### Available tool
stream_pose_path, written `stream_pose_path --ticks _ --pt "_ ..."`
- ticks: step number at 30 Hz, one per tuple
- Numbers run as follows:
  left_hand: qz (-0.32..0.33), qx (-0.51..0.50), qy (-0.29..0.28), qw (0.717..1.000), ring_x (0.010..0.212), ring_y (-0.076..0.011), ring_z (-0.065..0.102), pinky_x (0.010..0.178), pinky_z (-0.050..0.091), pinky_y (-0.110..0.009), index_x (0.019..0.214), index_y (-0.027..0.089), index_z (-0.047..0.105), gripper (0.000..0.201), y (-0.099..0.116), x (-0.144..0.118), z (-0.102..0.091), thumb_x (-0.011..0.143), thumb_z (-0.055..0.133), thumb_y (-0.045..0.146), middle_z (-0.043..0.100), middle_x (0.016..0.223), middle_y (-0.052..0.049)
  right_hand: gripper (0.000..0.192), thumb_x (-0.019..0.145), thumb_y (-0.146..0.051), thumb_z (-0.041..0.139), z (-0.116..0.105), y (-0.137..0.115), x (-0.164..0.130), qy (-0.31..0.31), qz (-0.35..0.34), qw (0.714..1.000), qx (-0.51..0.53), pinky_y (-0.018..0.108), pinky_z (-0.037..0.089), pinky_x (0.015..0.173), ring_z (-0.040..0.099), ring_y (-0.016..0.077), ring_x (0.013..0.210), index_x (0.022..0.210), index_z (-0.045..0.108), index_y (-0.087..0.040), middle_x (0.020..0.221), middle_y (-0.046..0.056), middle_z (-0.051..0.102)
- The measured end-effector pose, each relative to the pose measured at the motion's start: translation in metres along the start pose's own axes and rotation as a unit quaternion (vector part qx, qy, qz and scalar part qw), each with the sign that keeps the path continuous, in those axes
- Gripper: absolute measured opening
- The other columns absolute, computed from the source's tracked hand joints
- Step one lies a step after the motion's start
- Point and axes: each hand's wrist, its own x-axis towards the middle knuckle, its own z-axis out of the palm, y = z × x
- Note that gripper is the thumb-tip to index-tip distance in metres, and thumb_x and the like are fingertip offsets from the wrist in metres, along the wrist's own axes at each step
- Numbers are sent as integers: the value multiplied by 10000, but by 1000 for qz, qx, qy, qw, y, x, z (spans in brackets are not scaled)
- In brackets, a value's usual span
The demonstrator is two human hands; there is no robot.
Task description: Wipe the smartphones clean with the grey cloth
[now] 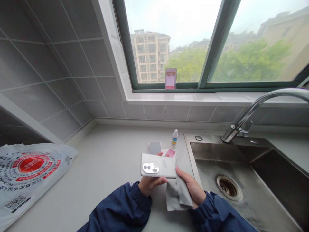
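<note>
A white smartphone (164, 162) is held sideways above the counter, its back with the oval camera bump facing me. My left hand (150, 184) grips it from below and behind, thumb at the lower edge, fingertips showing over the top edge. In my right hand (190, 185) is a grey cleaning cloth (175, 195) with zigzag edges, pressed against the phone's right end and hanging down below it. Behind the phone lie a flat grey rectangular item (154, 147) and a pink piece (170, 152). A small white-capped bottle (175, 138) stands just beyond them.
To the right is a steel sink (193, 151) with a drain (229, 187) and a curved chrome faucet (256, 109). A white plastic bag (48, 187) with red print rests at the left on the pale counter (108, 154). A window (188, 48) is ahead.
</note>
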Motion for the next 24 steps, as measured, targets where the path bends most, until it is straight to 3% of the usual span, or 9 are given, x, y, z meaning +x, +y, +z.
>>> stream_pose_path --ticks 5,11,17,20,24 --pt "-11 -127 27 992 1301 -322 482 1123 303 -503 1505 289 246 835 3 5 2 805 699 335 525 1416 -127 380 908 -316 615 -4 1 1 15 -15 1000 -7 263 584 664 738 185 676 1153 659 -30 945 164 757" --pt "-45 -209 55 975 1136 -308 612 1030 398 -500 1492 252 272 779 7 10 -7 845 570 568 656 1223 -124 392 895 -375 583 -19 0 13 41 -69 997 -3 419 496 985 723 264 969 1116 662 -61 1049 182 733" --pt "-104 -222 83 966 875 -325 687 815 509 -523 1411 134 399 793 17 10 4 848 423 691 693 992 -151 441 927 -497 470 -28 -9 16 81 -169 982 -6 516 425 1053 648 297 1138 1143 653 -159 1199 142 688" --pt "-149 -222 66 961 795 -314 692 758 522 -526 1385 116 418 831 16 10 7 835 367 737 682 934 -147 470 933 -556 450 -30 -13 18 119 -237 964 -20 526 406 1074 594 287 1215 1202 624 -212 1280 107 648" --pt "-225 -247 -13 943 759 -309 695 697 532 -516 1368 139 432 845 4 6 5 818 325 772 670 928 -137 521 975 -549 380 -25 -10 11 148 -327 930 -78 493 330 1142 479 265 1332 1392 476 -252 1415 60 541"
